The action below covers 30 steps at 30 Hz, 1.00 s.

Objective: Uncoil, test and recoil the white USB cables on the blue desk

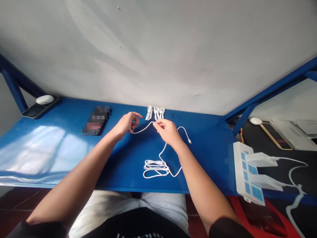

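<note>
My left hand [127, 124] and my right hand [167, 130] hover over a blue table [61, 145], each pinching the same white cable [141, 130] that sags between them. The cable's plug end [189, 141] lies on the table right of my right hand. A loosely coiled white cable [156, 167] lies near the front edge, below my right wrist, and its strand runs up toward my right hand. Three small bundled white cables [155, 113] lie in a row just beyond my hands, by the wall.
A dark phone [95, 124] lies left of my left hand. At the far left, a white oval device [44, 99] sits on a dark tray. To the right, a white power strip [249, 173] holds plugged chargers. A grey wall rises behind the table.
</note>
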Available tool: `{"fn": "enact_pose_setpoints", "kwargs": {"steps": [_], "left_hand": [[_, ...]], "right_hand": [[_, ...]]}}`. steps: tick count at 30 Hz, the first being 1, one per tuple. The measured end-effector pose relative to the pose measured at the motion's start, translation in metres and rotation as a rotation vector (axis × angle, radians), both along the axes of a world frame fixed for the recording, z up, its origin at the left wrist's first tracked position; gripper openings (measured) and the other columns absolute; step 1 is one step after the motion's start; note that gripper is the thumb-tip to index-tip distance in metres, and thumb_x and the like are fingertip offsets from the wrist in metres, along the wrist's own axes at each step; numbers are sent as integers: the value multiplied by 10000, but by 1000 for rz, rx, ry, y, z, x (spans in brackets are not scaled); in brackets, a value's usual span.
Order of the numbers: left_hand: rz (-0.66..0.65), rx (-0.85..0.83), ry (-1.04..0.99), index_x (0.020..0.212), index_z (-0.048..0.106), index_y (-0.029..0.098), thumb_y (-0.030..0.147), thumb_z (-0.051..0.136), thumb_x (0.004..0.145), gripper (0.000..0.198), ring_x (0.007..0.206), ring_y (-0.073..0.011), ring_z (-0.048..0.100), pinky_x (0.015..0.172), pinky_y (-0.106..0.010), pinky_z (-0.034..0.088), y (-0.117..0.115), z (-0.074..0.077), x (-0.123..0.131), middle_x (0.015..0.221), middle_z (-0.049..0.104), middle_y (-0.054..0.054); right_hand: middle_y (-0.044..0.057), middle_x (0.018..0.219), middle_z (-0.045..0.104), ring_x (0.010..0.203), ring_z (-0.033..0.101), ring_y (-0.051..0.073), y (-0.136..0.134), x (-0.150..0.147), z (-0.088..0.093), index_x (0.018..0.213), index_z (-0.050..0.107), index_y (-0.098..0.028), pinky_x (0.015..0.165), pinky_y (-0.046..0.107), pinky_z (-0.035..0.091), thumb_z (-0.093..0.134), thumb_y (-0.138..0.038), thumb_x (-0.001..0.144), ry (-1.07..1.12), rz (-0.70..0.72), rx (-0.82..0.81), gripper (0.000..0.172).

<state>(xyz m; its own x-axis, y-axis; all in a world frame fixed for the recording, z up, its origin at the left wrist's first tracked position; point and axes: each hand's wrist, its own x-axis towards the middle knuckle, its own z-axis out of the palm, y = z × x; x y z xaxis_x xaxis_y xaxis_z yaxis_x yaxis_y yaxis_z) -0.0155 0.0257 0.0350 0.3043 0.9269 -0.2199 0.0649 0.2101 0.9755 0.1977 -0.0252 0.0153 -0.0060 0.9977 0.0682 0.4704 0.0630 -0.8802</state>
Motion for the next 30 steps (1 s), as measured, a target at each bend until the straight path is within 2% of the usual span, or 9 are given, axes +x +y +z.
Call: {"fn": "enact_pose_setpoints", "kwargs": {"steps": [3,7,11,15,18,22,24,26,30], "left_hand": [[-98,-109,-8,941,647,148,410,435,913,338,554,-134,545,442,-228,406,-6,-10,9,795,627,-59],[-128,-200,-182,935,617,146,447,473,944,334,697,-198,683,603,-300,551,-19,-15,29,833,694,-102],[-40,-215,-304,892,611,151,573,548,931,428,496,-124,550,464,-235,447,-28,-18,41,678,613,-36],[25,-262,-401,792,568,164,619,633,884,468,437,-82,446,412,-192,336,-36,-22,52,581,500,17],[95,-244,-507,812,561,168,503,707,879,372,497,-79,508,469,-185,396,-41,-23,59,652,553,9],[204,-247,-615,809,561,160,381,624,952,271,589,-110,593,582,-225,503,-38,-21,58,713,599,-15],[246,-281,-687,850,575,157,360,546,993,250,626,-131,623,605,-248,523,-33,-18,52,748,615,-27],[271,-317,-760,901,582,161,361,481,1023,255,597,-132,612,574,-249,510,-27,-15,45,726,597,-14],[299,-366,-860,957,578,169,391,387,1060,310,449,-83,479,458,-199,415,-17,-9,33,621,494,37]], "right_hand": [[7,675,644,588,559,144,1,-1,-1,902,727,-168,571,277,424,663,-449,871,137,-110,42,290],[45,802,717,683,631,163,-1,-9,-1,969,766,-166,651,295,505,643,-389,871,234,-90,38,273],[73,940,738,762,669,173,-7,-19,3,1004,787,-187,741,327,552,624,-296,865,177,-73,110,240],[49,837,742,741,683,179,-12,-31,6,936,756,-187,720,320,558,675,-245,809,160,-91,135,162],[37,811,725,714,651,167,-14,-38,4,869,699,-198,689,305,539,694,-227,773,86,-112,171,100],[42,929,686,759,611,160,-16,-40,-1,934,611,-219,679,291,529,756,-273,724,100,-118,202,260],[20,905,668,741,605,153,-17,-37,-1,921,565,-228,688,296,527,770,-308,724,128,-97,127,295],[0,820,662,704,613,149,-18,-32,3,859,561,-221,696,305,524,766,-346,750,156,-10,-47,263],[40,783,716,757,693,170,-23,-29,14,799,645,-176,800,333,546,702,-432,853,332,323,-370,267]]}}
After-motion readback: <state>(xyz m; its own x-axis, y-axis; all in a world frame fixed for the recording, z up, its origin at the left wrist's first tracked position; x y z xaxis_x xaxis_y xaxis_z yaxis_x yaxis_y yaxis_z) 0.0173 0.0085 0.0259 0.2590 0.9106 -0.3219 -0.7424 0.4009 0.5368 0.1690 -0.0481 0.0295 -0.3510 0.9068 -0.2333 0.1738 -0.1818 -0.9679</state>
